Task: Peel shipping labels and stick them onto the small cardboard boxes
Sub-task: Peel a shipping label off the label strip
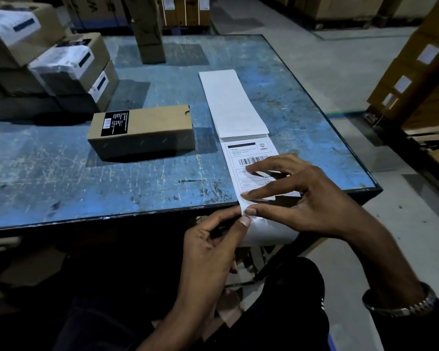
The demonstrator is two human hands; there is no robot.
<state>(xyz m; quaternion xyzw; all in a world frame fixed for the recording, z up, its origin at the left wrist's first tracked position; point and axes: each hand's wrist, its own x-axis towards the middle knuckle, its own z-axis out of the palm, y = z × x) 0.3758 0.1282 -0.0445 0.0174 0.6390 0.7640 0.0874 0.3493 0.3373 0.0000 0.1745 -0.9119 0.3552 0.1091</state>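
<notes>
A printed shipping label [249,153] lies on a long white backing strip [235,105] that runs down the blue table [61,178] and hangs over its near edge. My left hand [213,247] pinches the strip's left corner at the table edge between thumb and forefinger. My right hand [302,196] pinches the same corner with its thumb, while its other fingers spread over the label. A small plain cardboard box [147,134] with a black sticker lies to the left of the strip, apart from both hands.
Several labelled cardboard boxes [48,67] are stacked at the table's far left. A tall narrow box [148,29] stands at the far edge. Larger cartons [421,72] stand on the floor to the right.
</notes>
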